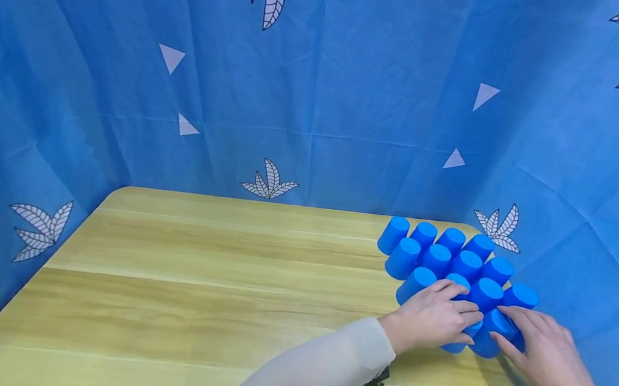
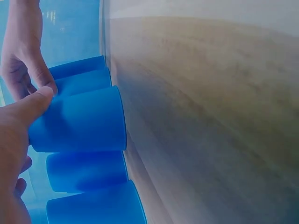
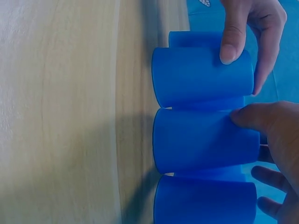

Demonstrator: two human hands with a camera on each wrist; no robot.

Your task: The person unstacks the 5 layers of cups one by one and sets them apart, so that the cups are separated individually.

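Observation:
Blue plastic cups stand upside down in close rows at the right of the table, their flat bases up. At the front row my left hand (image 1: 438,314) grips one cup (image 3: 201,77), its thumb on the near side and the fingers over and behind the base. Beside it my right hand (image 1: 548,356) holds the neighbouring cup (image 1: 491,336), thumb (image 3: 252,116) against the near wall and fingers reaching round behind. In the right wrist view another front-row cup (image 3: 205,200) is next to the one in my right hand. My hands partly hide several cups.
More blue cups (image 1: 436,259) stand behind in slanting rows toward the table's back right corner. The wooden table (image 1: 178,280) stretches to the left. A blue patterned cloth (image 1: 385,101) hangs behind and along both sides, close by the right-hand cups.

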